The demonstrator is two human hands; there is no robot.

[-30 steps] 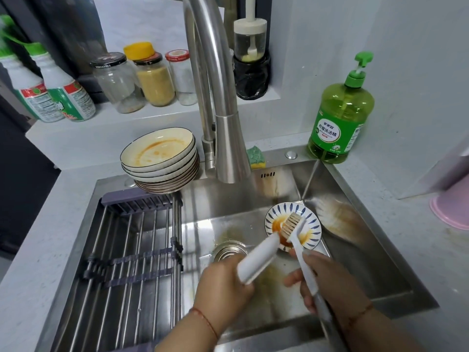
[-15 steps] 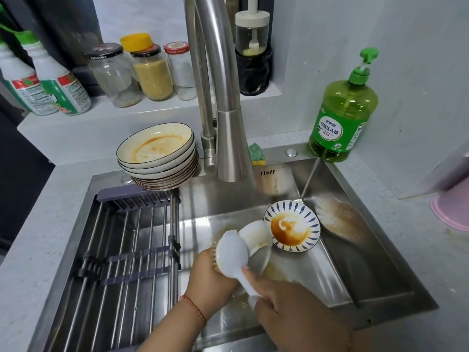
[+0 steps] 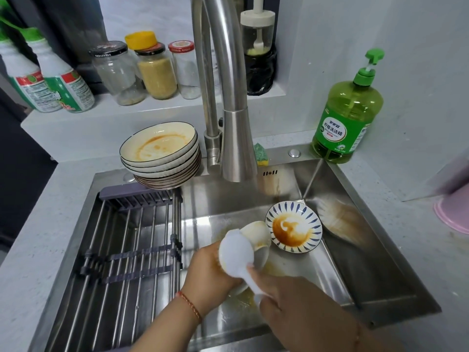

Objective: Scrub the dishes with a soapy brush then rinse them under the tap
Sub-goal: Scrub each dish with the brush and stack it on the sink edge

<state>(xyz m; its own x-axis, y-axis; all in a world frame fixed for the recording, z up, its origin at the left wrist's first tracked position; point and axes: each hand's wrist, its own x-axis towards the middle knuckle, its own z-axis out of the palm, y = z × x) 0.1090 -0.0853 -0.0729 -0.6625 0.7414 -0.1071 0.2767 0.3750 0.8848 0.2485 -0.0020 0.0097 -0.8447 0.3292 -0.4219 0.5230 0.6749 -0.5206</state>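
Observation:
My left hand (image 3: 210,278) holds a small cream dish (image 3: 257,235) smeared with orange sauce, low over the sink. My right hand (image 3: 299,308) grips the handle of a white brush (image 3: 236,252). The brush head lies back up against the cream dish and hides much of it. A blue-patterned saucer (image 3: 294,227) with brown sauce leans in the sink just right of the dish. A stack of several dirty plates (image 3: 160,153) sits on the sink's back left rim. The steel tap (image 3: 236,148) hangs above with no water visible.
A metal drying rack (image 3: 132,250) fills the left half of the sink (image 3: 368,262). A green soap bottle (image 3: 347,118) stands at the back right corner, with a sponge (image 3: 261,154) behind the tap. Jars (image 3: 157,72) line the shelf. A pink tub (image 3: 454,212) sits far right.
The brush left the blue-patterned saucer and moved left onto the cream dish, bristles turned down. My left hand brought that dish up in front of the brush.

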